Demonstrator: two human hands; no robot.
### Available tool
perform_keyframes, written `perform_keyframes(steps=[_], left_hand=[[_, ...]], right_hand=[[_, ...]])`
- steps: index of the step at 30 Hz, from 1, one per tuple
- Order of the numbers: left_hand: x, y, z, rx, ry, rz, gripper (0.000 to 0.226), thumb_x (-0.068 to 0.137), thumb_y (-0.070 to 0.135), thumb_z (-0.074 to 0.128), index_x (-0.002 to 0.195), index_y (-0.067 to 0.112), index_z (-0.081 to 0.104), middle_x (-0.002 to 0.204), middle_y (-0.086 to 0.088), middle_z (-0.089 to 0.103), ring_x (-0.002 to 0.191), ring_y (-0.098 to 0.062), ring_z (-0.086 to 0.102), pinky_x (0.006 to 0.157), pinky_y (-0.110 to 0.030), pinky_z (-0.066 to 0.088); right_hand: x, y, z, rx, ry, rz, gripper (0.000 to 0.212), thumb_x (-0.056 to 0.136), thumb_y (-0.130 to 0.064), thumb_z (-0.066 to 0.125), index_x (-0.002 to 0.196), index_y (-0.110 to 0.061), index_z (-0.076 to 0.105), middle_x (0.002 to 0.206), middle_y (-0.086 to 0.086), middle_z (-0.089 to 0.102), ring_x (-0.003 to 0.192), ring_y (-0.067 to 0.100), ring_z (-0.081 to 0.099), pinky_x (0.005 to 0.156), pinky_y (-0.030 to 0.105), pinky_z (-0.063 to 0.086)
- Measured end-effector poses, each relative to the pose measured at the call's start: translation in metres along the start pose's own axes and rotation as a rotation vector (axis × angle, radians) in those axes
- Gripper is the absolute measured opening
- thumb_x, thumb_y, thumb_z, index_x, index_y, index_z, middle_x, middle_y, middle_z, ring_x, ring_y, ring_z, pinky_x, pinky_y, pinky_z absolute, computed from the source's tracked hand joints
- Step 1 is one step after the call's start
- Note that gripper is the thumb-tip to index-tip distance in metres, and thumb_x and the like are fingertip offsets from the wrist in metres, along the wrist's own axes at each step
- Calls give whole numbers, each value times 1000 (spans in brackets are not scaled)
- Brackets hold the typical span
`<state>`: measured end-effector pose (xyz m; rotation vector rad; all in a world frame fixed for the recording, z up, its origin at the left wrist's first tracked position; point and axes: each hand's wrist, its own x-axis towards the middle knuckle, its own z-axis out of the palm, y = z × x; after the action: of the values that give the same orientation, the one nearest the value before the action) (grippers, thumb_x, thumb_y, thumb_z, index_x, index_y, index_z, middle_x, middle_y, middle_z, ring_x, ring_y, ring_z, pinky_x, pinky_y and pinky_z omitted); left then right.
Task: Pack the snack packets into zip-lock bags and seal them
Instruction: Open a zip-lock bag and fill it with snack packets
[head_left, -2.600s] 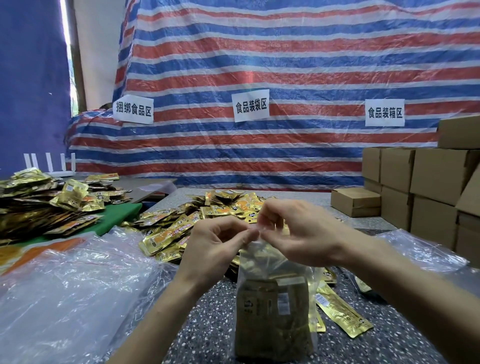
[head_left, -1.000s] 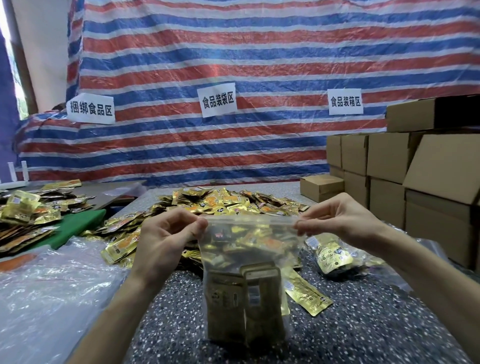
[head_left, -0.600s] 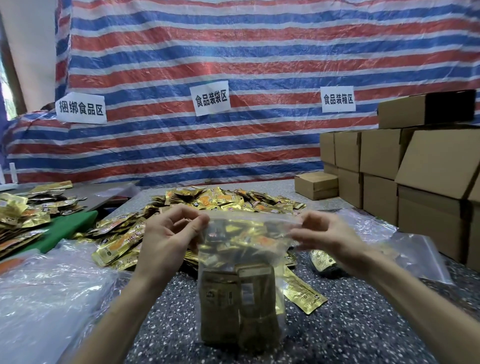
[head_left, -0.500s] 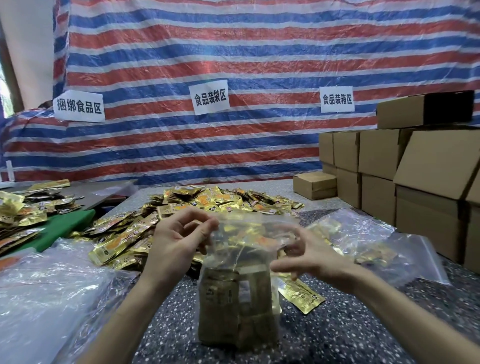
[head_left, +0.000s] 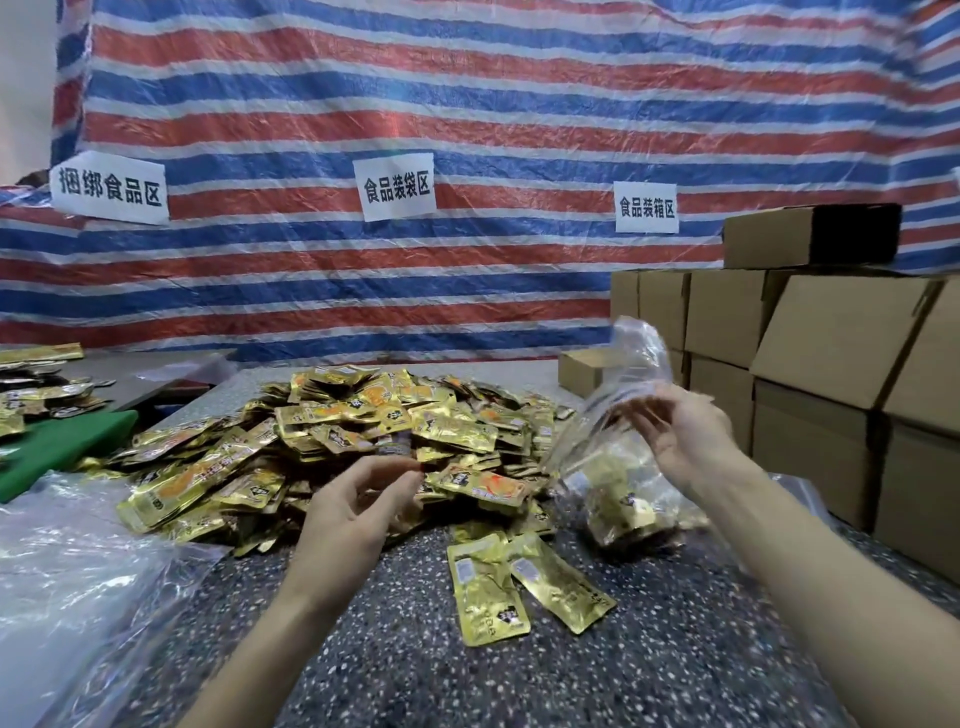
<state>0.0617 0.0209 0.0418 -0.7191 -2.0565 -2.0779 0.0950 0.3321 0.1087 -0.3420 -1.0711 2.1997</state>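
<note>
Above speckled tabletop (head_left: 415, 654), right hand (head_left: 680, 441) touches a crinkled clear bag (head_left: 636, 358).

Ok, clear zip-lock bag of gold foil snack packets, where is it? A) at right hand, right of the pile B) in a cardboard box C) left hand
A: the clear zip-lock bag is at the right hand, right of the gold packet pile; the left hand is empty.

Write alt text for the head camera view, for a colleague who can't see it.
A person's right hand is at the neck of a clear zip-lock bag filled with gold snack packets, blurred, over the speckled table; its grip is unclear. The left hand hovers empty, fingers loosely curled, at the near edge of a heap of loose packets; cardboard boxes stack at right.
</note>
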Motion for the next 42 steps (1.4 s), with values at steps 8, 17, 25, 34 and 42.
perform_keyframes(steps=[8,17,25,34,42], left_hand=[[-4,-29,-2,33,-46,-105,12,92,22,64,99,21,75,94,5,75,82,-15,71,66,-25,54],[-7,-30,4,41,-46,-121,13,95,20,62,101,17,73,96,3,75,84,-17,71,66,-25,53],[-27,-22,-25,198,40,-80,12,95,17,65,94,26,73,92,12,73,84,0,66,67,-11,50],[-42,-40,-144,1131,355,-59,21,91,27,68,112,27,70,117,8,65,108,-13,52,95,-33,40],[-41,-73,-171,1349,386,-395,36,94,37,56,65,17,65,59,5,62,62,-17,60,68,-32,52]], right_hand=[[19,30,-88,-171,310,186,41,96,16,43,137,14,40,137,32,52,124,40,58,109,40,45],[-16,30,-53,-670,-129,548,38,96,-29,62,111,5,66,95,19,76,55,20,69,39,21,52],[-76,128,23,-790,-544,174,14,96,-23,66,95,-14,76,83,5,77,61,15,68,50,25,50],[-89,191,14,-980,-628,-325,17,94,-13,66,87,-28,68,77,-13,69,71,0,62,59,11,45],[-94,191,4,-838,-614,-515,21,92,-7,67,87,-28,67,79,-12,67,65,8,60,48,15,42]])
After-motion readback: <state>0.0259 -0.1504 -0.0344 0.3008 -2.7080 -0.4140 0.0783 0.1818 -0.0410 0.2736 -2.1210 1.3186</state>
